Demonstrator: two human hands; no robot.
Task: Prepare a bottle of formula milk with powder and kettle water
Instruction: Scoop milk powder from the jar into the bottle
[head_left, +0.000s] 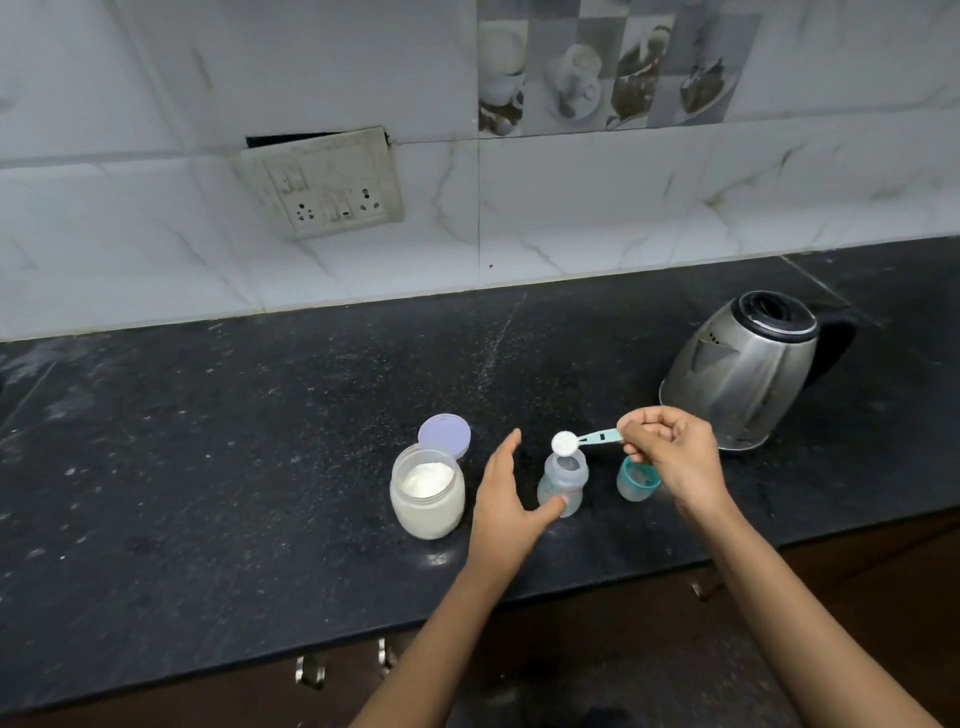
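A small clear baby bottle (563, 480) stands open on the black counter (260, 441). My right hand (670, 452) pinches the handle of a teal scoop (582, 440), whose bowl, heaped with white powder, hovers just above the bottle's mouth. My left hand (511, 501) is spread open beside the bottle, its thumb touching the bottle's lower side. An open jar of white powder (427, 491) stands left of that hand, its lilac lid (444, 435) leaning behind it. The steel kettle (748, 369) sits at the right rear.
The bottle's teal cap with clear cover (638, 482) lies on the counter right of the bottle, partly under my right hand. A switch and socket plate (332, 187) hangs on the tiled wall. The counter's front edge runs below my forearms, with drawer handles (310, 670) underneath.
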